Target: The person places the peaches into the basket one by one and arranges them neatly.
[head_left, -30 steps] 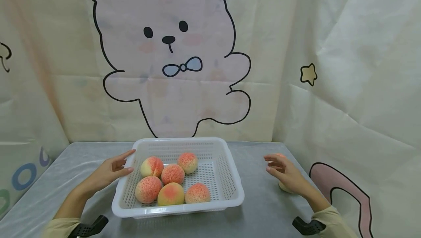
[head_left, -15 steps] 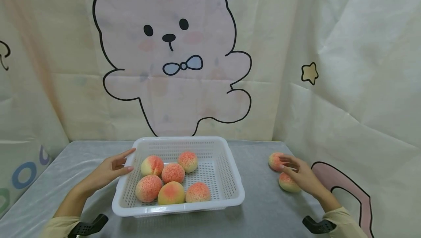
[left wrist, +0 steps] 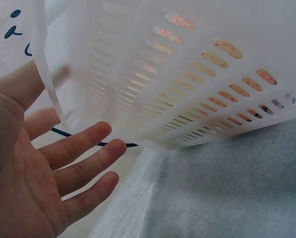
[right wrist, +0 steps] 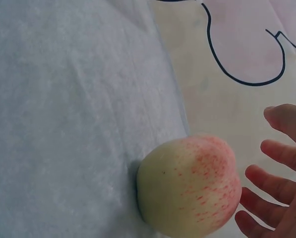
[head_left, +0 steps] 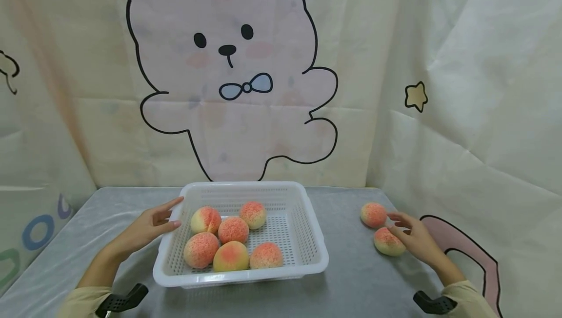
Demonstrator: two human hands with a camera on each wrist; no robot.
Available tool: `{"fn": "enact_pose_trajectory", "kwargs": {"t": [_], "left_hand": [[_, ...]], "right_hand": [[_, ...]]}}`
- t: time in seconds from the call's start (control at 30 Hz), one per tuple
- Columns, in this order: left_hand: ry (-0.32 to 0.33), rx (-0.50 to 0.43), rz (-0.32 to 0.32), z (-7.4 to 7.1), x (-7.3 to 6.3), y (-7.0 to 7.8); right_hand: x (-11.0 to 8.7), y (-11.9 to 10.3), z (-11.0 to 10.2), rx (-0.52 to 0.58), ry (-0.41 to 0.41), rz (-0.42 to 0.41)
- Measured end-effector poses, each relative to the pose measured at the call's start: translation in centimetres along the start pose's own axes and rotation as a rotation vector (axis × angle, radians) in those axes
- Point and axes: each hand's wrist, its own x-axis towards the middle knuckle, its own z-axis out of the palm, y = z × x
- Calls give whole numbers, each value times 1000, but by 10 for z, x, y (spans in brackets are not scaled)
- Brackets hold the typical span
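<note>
A white slotted plastic basket holds several red-and-yellow peaches. My left hand rests at its left rim, thumb and index finger over the edge; in the left wrist view the other fingers of that hand extend loosely outside the slotted wall. On the right, a farther peach and a nearer peach lie on the cloth. Just right of them is my right hand, fingers relaxed and spread, holding nothing. One peach shows close to its fingertips in the right wrist view; contact cannot be told.
A grey cloth covers the table. Behind it hangs a curtain with a cartoon animal, and another printed curtain stands close along the right side. Black camera mounts sit at both wrists.
My right hand has moved right, uncovering the two peaches on the cloth that it mostly hid before. My left hand stays at the basket's rim. The head view has shifted slightly.
</note>
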Motion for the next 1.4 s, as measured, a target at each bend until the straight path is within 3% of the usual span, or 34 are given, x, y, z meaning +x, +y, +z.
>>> {"fn": "enact_pose_trajectory", "kwargs": {"t": [0.27, 0.63, 1.03, 1.4], "left_hand": [[9, -1, -19, 1, 2, 0], [-6, 6, -26, 2, 0, -1], [7, 13, -27, 1, 0, 0], [1, 17, -37, 2, 1, -1]], "right_hand": [[-5, 16, 4, -7, -61, 57], [-9, 25, 12, -3, -100, 60], [-6, 29, 12, -29, -145, 118], [-7, 31, 10, 39, -166, 147]]}}
